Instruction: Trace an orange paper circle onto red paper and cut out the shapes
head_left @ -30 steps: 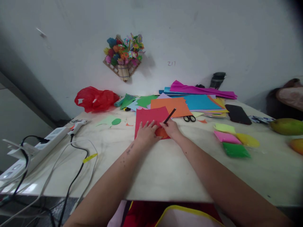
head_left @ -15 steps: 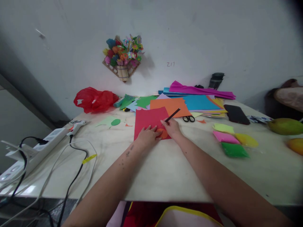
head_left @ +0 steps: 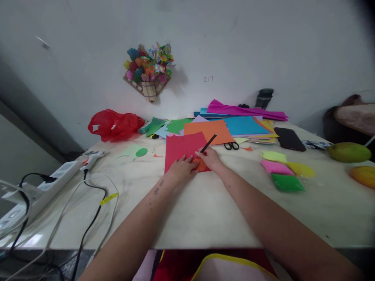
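Note:
A red sheet of craft paper (head_left: 181, 146) lies on the table in front of me. On its lower right part rests an orange paper circle (head_left: 201, 165). My left hand (head_left: 184, 168) lies flat with fingers spread on the red sheet, its fingertips pressing the edge of the circle. A dark pencil (head_left: 209, 143) is pinched in my right hand (head_left: 210, 158), tilted with its upper end to the right. The pencil's tip is at the top of the circle, partly hidden by the fingers.
Behind the red sheet are an orange sheet (head_left: 208, 130), blue paper (head_left: 247, 125) and black-handled scissors (head_left: 231, 146). A phone (head_left: 289, 139), coloured clay packets (head_left: 277, 167) and mangoes (head_left: 348, 152) are on the right. A red bag (head_left: 115, 124), power strip (head_left: 43, 191) and cables are left.
The pencil and right hand have shifted slightly left along the circle's top edge. My left hand keeps its place on the paper. The whole view has moved a little.

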`<state>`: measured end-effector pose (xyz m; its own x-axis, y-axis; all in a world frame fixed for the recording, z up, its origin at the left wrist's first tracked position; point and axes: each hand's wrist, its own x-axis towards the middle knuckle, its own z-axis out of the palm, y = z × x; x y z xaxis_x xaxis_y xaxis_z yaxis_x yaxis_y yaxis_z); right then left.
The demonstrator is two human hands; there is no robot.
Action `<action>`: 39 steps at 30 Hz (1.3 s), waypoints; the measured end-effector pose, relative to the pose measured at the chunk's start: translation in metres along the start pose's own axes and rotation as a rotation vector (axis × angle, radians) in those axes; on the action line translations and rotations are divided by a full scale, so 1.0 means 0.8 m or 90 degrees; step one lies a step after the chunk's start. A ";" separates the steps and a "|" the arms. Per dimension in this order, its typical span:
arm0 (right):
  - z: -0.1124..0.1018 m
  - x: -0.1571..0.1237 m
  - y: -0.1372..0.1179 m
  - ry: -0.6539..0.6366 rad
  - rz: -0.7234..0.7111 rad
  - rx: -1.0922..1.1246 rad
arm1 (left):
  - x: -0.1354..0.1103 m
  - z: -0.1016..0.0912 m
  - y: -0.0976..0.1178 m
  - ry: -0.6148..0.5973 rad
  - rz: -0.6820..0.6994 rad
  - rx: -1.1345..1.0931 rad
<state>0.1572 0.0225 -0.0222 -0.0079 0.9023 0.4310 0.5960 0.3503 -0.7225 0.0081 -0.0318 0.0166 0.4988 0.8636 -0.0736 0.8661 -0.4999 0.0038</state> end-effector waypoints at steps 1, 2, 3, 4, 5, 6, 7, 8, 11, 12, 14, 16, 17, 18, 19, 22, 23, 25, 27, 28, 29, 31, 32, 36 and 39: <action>-0.001 0.000 -0.001 -0.003 0.001 -0.004 | 0.000 0.000 0.000 0.002 0.003 0.002; -0.001 0.000 -0.002 -0.006 0.001 -0.008 | 0.001 0.001 0.000 0.004 0.005 0.004; -0.002 0.000 -0.003 -0.009 0.001 -0.012 | 0.001 0.001 -0.001 0.006 0.008 0.006; -0.002 0.000 -0.003 -0.011 0.002 -0.016 | 0.001 0.002 -0.001 0.008 0.009 0.007; -0.002 0.000 -0.004 -0.014 0.003 -0.019 | 0.001 0.002 -0.001 0.009 0.010 0.006; -0.003 0.000 -0.004 -0.015 0.003 -0.020 | 0.001 0.002 0.000 0.010 0.010 0.005; -0.003 0.000 -0.004 -0.016 0.002 -0.020 | 0.001 0.002 0.000 0.010 0.010 0.003; -0.002 0.000 -0.004 -0.016 0.000 -0.018 | 0.001 0.001 0.000 0.010 0.010 0.001; -0.001 0.000 -0.002 -0.014 -0.009 -0.015 | 0.000 -0.001 0.001 0.006 0.009 -0.006; -0.001 0.000 -0.001 -0.014 -0.010 -0.017 | -0.001 -0.002 0.001 0.004 0.007 -0.008; 0.000 0.000 0.000 -0.012 -0.011 -0.020 | -0.001 -0.002 0.001 0.001 0.004 -0.009; 0.001 0.001 0.001 -0.010 -0.010 -0.023 | 0.000 -0.002 0.001 0.000 0.003 -0.010; 0.001 0.001 0.001 -0.011 -0.009 -0.024 | 0.000 -0.002 0.001 -0.001 0.004 -0.011; 0.001 0.001 0.001 -0.012 -0.009 -0.026 | 0.000 -0.001 0.001 0.000 0.004 -0.011; 0.001 0.001 0.000 -0.013 -0.008 -0.027 | 0.000 -0.001 0.000 0.000 0.005 -0.012; -0.001 0.000 -0.002 -0.015 -0.002 -0.027 | 0.000 0.001 -0.001 0.005 0.007 -0.005; -0.001 0.000 -0.003 -0.016 -0.002 -0.029 | 0.000 0.001 -0.001 0.007 0.010 -0.002; -0.003 -0.001 -0.005 -0.018 -0.005 -0.034 | 0.001 0.001 -0.001 0.009 0.014 0.004; -0.003 -0.001 -0.006 -0.018 -0.009 -0.033 | 0.001 0.001 -0.001 0.007 0.014 0.006; -0.003 -0.001 -0.006 -0.017 -0.011 -0.030 | 0.001 0.000 0.000 0.006 0.013 0.007; -0.003 -0.001 -0.006 -0.015 -0.012 -0.026 | 0.001 0.000 0.000 0.005 0.012 0.007; -0.003 0.000 -0.005 -0.011 -0.013 -0.019 | 0.001 -0.001 0.000 0.004 0.014 0.008; -0.002 0.000 -0.005 -0.010 -0.014 -0.016 | 0.001 -0.001 0.000 0.004 0.015 0.009; -0.002 0.000 -0.003 -0.005 -0.010 -0.014 | 0.001 0.000 -0.001 0.005 0.018 0.006; -0.004 0.000 -0.003 -0.001 0.001 -0.024 | 0.001 0.002 -0.002 0.009 0.018 0.002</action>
<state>0.1584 0.0208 -0.0183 -0.0087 0.9030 0.4295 0.6259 0.3398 -0.7019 0.0073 -0.0307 0.0153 0.5230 0.8503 -0.0587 0.8519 -0.5238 0.0032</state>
